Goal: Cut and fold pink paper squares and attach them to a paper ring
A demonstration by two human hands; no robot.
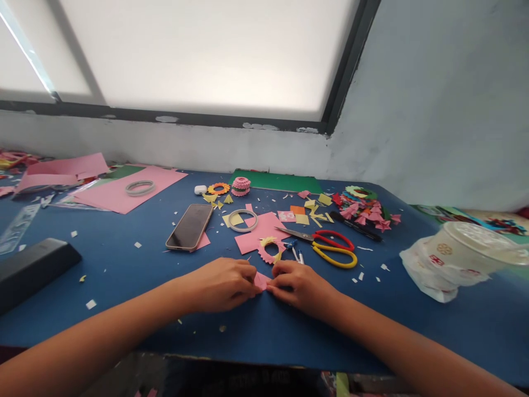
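A small piece of pink paper (261,280) is held between my two hands, low over the blue table. My left hand (225,284) pinches its left side with the fingertips. From the other side, my right hand (300,286) closes its fingers on the paper's right edge. Just beyond my hands lies a pink and yellow paper ring (270,251) with a jagged rim. Red and yellow handled scissors (334,248) rest open to the right of that ring, and pink sheets (260,234) lie behind it.
On the blue table (124,270) are a phone (189,226), tape rolls (242,220), a dark box-like object (37,270) at left, a marker (357,227) and a pile of folded pink pieces (367,212). A bagged cup (458,253) stands at right.
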